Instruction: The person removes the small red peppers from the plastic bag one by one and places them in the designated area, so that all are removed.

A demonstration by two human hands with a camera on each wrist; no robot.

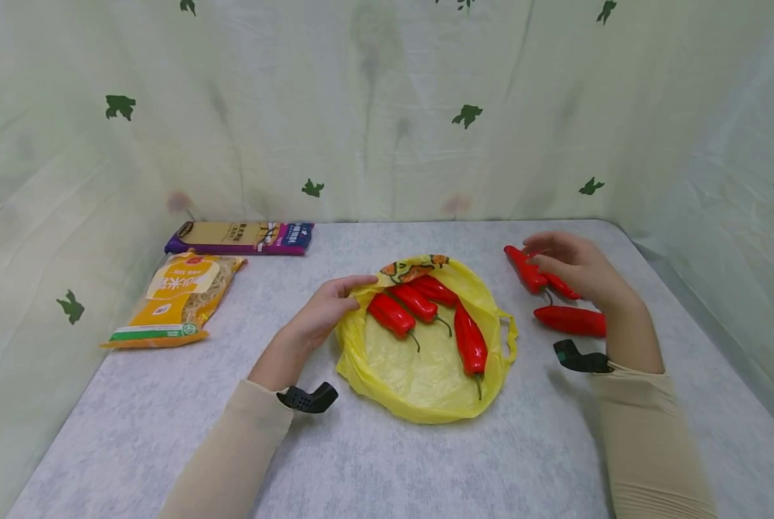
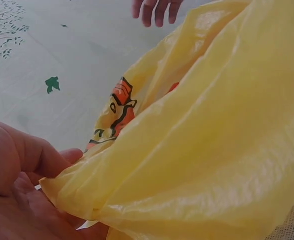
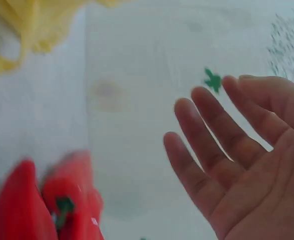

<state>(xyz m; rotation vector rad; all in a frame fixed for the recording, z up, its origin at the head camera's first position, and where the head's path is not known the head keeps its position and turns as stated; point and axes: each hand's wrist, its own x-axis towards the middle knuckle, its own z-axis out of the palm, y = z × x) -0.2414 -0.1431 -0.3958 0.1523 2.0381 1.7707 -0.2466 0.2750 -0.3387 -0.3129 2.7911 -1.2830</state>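
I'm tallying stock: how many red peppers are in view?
7 visible. Four peppers lie in the bag: three grouped toward its far side, one toward its right. Three lie on the table by the right hand, which may hide more.

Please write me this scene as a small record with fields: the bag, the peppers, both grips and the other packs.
Container: yellow plastic bag, mouth open, on the table
Inside: four red peppers
Outside: three loose red peppers, right of the bag
Left grip: pinches the bag's rim
Right grip: near the loose peppers, fingers extended, holding nothing
Other packs: orange-and-yellow pack and long purple-and-tan pack, both at the table's left side
Backdrop: pale cloth with green leaf shapes
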